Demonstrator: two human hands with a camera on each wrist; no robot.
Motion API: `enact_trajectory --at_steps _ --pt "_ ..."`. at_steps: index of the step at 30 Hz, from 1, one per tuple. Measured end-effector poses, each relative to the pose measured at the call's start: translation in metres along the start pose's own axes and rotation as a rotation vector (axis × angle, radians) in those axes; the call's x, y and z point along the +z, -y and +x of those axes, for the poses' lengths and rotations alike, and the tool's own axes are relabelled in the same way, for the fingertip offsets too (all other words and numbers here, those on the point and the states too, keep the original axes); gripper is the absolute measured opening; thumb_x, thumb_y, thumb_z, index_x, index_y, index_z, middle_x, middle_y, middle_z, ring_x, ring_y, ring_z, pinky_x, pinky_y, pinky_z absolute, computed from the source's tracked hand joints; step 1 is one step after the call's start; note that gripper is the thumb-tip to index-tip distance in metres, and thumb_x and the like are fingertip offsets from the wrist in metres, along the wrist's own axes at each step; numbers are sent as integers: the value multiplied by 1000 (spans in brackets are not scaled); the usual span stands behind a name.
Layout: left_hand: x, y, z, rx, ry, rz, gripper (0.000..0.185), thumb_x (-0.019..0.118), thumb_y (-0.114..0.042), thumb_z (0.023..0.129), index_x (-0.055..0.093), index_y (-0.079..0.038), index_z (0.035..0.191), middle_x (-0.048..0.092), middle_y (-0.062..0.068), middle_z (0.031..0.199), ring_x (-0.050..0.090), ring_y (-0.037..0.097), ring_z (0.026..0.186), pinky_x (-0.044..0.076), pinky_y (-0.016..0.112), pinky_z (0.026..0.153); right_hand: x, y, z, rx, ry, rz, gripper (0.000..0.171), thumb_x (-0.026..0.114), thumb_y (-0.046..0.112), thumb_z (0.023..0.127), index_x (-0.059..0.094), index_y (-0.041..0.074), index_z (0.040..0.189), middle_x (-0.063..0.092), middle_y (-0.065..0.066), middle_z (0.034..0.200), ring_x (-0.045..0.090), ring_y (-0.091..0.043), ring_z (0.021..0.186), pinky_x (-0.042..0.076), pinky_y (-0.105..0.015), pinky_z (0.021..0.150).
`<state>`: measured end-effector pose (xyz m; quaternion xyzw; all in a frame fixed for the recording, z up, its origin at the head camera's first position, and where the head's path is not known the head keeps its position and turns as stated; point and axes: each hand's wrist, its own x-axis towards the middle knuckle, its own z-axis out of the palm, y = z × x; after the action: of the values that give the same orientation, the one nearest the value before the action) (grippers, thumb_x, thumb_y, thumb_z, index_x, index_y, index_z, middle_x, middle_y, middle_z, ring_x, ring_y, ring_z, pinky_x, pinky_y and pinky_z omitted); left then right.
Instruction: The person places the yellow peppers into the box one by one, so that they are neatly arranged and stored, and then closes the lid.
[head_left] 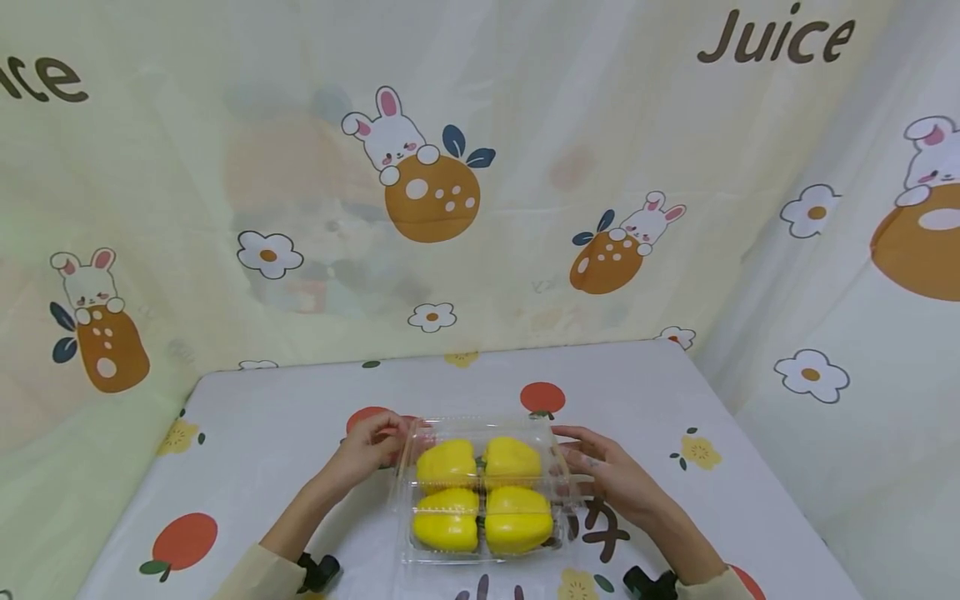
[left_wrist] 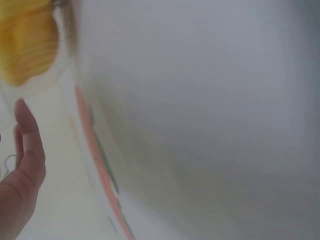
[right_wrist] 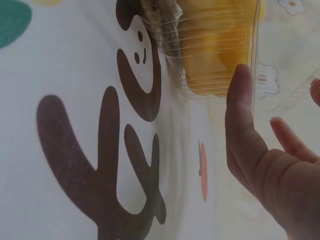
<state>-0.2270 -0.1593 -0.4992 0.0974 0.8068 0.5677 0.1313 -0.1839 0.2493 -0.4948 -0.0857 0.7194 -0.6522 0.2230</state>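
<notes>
A clear plastic clamshell box (head_left: 517, 557) stands on the table, holding several yellow bell peppers (head_left: 519, 518). Its transparent lid (head_left: 480, 427) appears tilted over the peppers, with a side tab jutting out to the right. At the lid's far left corner is my left hand (head_left: 367, 450), its fingertips close to the plastic; whether they touch cannot be told. The thumb looks fairly straight in the blurred left wrist view. Beside the right wall lies my right hand (head_left: 611, 477), fingers extended along the lid's edge. In the right wrist view its thumb (right_wrist: 240, 100) touches the rim.
A white printed cloth (head_left: 285, 433) with fruit and flower patterns covers the table. Behind it hangs a pale curtain (head_left: 525, 275) with rabbits, and another stretch of curtain (head_left: 862, 467) borders the right side. Dark wrist straps (head_left: 318, 573) sit at both cuffs.
</notes>
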Motion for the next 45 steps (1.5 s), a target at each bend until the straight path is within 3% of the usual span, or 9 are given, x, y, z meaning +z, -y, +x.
enact_trajectory --at_steps 10,17,24,29,33,40,45 --pt "-5 -8 -16 -88 129 -106 49 68 -34 103 54 -10 144 54 17 152 64 27 123 65 37 91 0 -1 1 3 8 -12 67 53 33 112 28 3 166 53 -30 151 64 -27 124 60 -44 103" --pt "-10 -5 -25 -119 245 -241 66 65 -29 105 37 -17 164 40 18 168 64 28 130 62 40 100 1 -2 -4 38 27 31 68 53 35 111 25 12 168 48 -28 156 62 -26 128 58 -49 108" --pt "-13 -4 -37 -133 341 -305 74 63 -27 105 26 -19 168 23 21 175 60 29 133 60 44 104 0 -3 -11 38 60 57 66 49 34 112 23 14 169 40 -31 161 61 -27 130 57 -49 109" --pt "-14 0 -44 -139 409 -348 78 62 -24 106 17 -19 170 22 28 172 62 29 129 61 44 104 -1 -6 -16 22 101 44 63 47 30 113 23 13 169 36 -32 163 61 -29 131 58 -49 107" --pt "-14 1 -49 -139 443 -342 89 70 -19 100 15 -21 170 30 30 164 66 29 122 62 41 102 -2 -9 -20 19 136 37 67 53 27 110 24 17 169 34 -33 164 59 -29 131 60 -45 102" --pt "-9 2 -58 -181 454 -318 107 80 -8 92 12 -29 171 42 23 146 70 21 104 64 35 96 -1 -14 -22 12 176 46 82 68 11 100 22 15 169 31 -34 163 67 -23 116 64 -37 92" --pt "-6 4 -59 -180 447 -304 111 82 -3 90 11 -32 171 47 18 135 71 19 99 64 31 94 2 -17 -19 18 125 10 85 72 10 98 25 14 168 30 -31 164 69 -23 115 63 -34 91"
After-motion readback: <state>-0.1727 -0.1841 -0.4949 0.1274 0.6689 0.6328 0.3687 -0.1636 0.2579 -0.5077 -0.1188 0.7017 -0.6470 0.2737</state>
